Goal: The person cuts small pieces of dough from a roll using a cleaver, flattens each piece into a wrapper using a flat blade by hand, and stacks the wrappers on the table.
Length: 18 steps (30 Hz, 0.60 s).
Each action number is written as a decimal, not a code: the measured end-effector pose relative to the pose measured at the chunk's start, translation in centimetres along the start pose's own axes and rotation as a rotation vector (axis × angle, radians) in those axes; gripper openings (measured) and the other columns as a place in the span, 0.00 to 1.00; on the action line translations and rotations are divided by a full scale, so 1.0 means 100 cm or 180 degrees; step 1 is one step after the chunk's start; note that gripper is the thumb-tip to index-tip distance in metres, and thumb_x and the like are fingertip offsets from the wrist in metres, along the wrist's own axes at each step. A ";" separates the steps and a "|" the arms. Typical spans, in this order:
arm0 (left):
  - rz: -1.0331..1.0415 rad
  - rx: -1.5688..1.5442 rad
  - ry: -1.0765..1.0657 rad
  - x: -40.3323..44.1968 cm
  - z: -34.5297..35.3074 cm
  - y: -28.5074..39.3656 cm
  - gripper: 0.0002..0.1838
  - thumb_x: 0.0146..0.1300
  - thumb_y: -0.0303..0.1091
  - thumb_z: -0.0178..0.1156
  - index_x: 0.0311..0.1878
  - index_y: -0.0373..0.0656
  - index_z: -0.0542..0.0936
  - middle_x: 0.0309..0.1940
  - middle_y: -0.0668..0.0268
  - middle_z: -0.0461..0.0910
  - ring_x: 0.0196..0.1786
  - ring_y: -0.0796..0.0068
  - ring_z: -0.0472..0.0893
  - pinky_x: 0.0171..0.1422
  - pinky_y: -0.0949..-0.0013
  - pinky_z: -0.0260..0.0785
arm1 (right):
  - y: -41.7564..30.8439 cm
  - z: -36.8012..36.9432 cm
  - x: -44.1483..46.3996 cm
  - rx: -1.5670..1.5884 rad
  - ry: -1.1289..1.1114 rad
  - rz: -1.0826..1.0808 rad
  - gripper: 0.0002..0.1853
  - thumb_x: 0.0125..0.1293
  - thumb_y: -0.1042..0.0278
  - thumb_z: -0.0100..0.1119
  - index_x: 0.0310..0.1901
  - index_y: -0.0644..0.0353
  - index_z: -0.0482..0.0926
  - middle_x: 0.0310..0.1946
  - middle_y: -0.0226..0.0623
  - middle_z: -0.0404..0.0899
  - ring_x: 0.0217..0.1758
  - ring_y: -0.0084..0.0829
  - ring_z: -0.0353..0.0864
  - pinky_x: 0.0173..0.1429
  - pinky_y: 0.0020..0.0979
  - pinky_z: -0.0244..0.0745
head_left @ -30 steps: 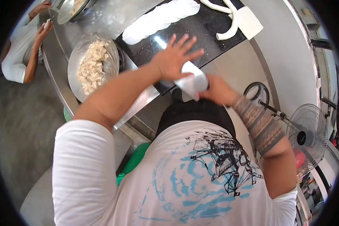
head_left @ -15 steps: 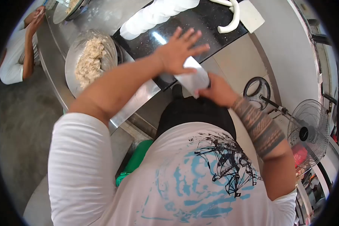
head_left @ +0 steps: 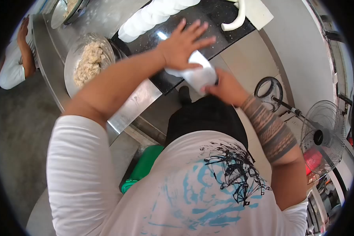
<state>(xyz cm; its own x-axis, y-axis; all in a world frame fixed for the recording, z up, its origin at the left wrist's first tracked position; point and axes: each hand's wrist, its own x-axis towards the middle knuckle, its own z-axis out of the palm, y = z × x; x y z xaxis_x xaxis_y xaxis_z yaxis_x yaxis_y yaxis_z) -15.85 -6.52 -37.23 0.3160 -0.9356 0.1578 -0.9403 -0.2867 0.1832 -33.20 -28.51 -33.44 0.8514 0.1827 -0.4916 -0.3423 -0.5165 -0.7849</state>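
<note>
My right hand [head_left: 226, 87], below the tattooed forearm, grips a wide, flat metal blade like a cleaver [head_left: 203, 80]; its handle is mostly hidden in the fist. A thin white sheet [head_left: 198, 59] shows at the blade's upper end, blurred, and I cannot tell whether it sticks to the metal. My left hand [head_left: 185, 46] is open with fingers spread, its palm over the blade's left side. Past the hands, overlapping thin white round wrappers [head_left: 149, 19] lie in a row on the black stone slab [head_left: 212, 25]. A white dough rope [head_left: 238, 19] curves near the slab's right end.
To the left, a bowl of pale chunky filling [head_left: 89, 65] stands on the steel counter [head_left: 102, 19]. A pale board [head_left: 259, 13] lies beyond the slab's right corner. A standing fan [head_left: 320, 137] is at right, a green bin [head_left: 145, 165] below. Another person's arm [head_left: 26, 57] shows far left.
My left hand has shifted slightly up and left. The blade has turned a little, and the white sheet shows more at its upper end. The other person's hands have moved apart.
</note>
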 end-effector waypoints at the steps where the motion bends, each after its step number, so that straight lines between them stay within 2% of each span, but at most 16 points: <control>1: 0.0100 -0.0073 -0.0188 0.006 -0.001 0.016 0.51 0.64 0.71 0.64 0.88 0.69 0.60 0.90 0.50 0.52 0.90 0.43 0.53 0.88 0.27 0.40 | 0.017 0.014 -0.011 0.0197 0.0053 0.0009 0.34 0.63 0.54 0.81 0.63 0.68 0.78 0.53 0.58 0.87 0.57 0.51 0.89 0.63 0.46 0.81; 2: 0.0120 -0.0108 -0.0161 0.020 0.001 0.021 0.51 0.64 0.71 0.63 0.88 0.69 0.60 0.90 0.51 0.51 0.90 0.43 0.53 0.88 0.27 0.39 | 0.028 0.017 -0.014 0.0387 0.0109 0.0026 0.34 0.63 0.54 0.81 0.63 0.68 0.78 0.53 0.59 0.87 0.58 0.52 0.89 0.64 0.46 0.81; 5: 0.0083 0.0072 0.0088 0.043 0.006 0.004 0.51 0.65 0.71 0.62 0.88 0.69 0.59 0.90 0.52 0.51 0.90 0.43 0.52 0.88 0.26 0.39 | 0.041 -0.015 0.009 0.0091 0.0214 -0.0128 0.34 0.64 0.54 0.80 0.63 0.68 0.78 0.54 0.58 0.87 0.59 0.53 0.88 0.64 0.46 0.81; 6: 0.0074 0.0212 0.0210 0.052 0.003 -0.006 0.50 0.65 0.71 0.62 0.88 0.68 0.59 0.90 0.52 0.50 0.90 0.43 0.52 0.88 0.26 0.39 | 0.033 -0.028 0.020 -0.0352 0.0424 -0.0419 0.30 0.66 0.59 0.81 0.60 0.68 0.79 0.46 0.48 0.89 0.43 0.37 0.90 0.51 0.40 0.84; 9: -0.0197 0.0335 0.0085 0.062 -0.034 -0.021 0.53 0.62 0.66 0.68 0.86 0.53 0.63 0.88 0.41 0.52 0.88 0.33 0.54 0.84 0.21 0.47 | -0.015 -0.065 0.042 -0.1222 0.0271 -0.0097 0.30 0.65 0.56 0.81 0.59 0.67 0.79 0.43 0.49 0.89 0.44 0.41 0.90 0.52 0.39 0.84; 10: -0.0114 0.0357 0.0126 0.058 -0.048 -0.019 0.51 0.64 0.64 0.67 0.85 0.51 0.64 0.87 0.40 0.54 0.87 0.34 0.56 0.85 0.26 0.49 | -0.031 -0.065 0.033 -0.0866 0.0143 0.0038 0.32 0.64 0.53 0.80 0.60 0.68 0.80 0.45 0.57 0.88 0.52 0.56 0.90 0.61 0.47 0.81; 13: 0.0078 0.0114 0.0294 0.020 -0.030 -0.013 0.50 0.67 0.71 0.61 0.89 0.67 0.59 0.90 0.52 0.50 0.90 0.42 0.52 0.88 0.26 0.40 | -0.005 -0.015 0.015 -0.0113 0.0095 -0.0368 0.32 0.64 0.54 0.80 0.61 0.68 0.80 0.47 0.57 0.89 0.54 0.55 0.90 0.62 0.47 0.81; 14: 0.0080 -0.0076 0.0323 0.003 -0.014 -0.003 0.50 0.68 0.70 0.61 0.89 0.66 0.59 0.90 0.52 0.49 0.90 0.41 0.52 0.88 0.26 0.39 | 0.008 0.003 0.004 -0.0063 0.0121 -0.0319 0.32 0.64 0.54 0.80 0.62 0.67 0.80 0.48 0.57 0.89 0.54 0.55 0.90 0.63 0.47 0.81; 15: -0.0090 0.0003 -0.0211 -0.004 -0.004 0.014 0.48 0.68 0.70 0.61 0.88 0.67 0.60 0.90 0.52 0.51 0.90 0.42 0.52 0.89 0.28 0.40 | 0.022 0.018 -0.010 -0.0013 0.0154 -0.0273 0.33 0.64 0.54 0.80 0.62 0.67 0.80 0.49 0.57 0.89 0.54 0.54 0.90 0.63 0.47 0.81; 18: 0.0068 -0.0008 0.0042 0.040 -0.003 0.021 0.45 0.70 0.66 0.61 0.88 0.68 0.61 0.89 0.53 0.53 0.89 0.46 0.55 0.89 0.32 0.43 | 0.044 -0.008 -0.003 0.0062 0.0233 -0.0297 0.33 0.64 0.54 0.79 0.63 0.67 0.80 0.51 0.56 0.89 0.55 0.53 0.90 0.64 0.46 0.81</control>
<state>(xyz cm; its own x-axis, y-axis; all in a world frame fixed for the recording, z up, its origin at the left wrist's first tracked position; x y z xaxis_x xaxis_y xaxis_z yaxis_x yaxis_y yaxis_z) -16.55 -10.84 -35.92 0.2976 -0.9386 0.1744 -0.9465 -0.2663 0.1821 -34.61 -31.53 -36.49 0.9065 0.1672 -0.3877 -0.2672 -0.4837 -0.8335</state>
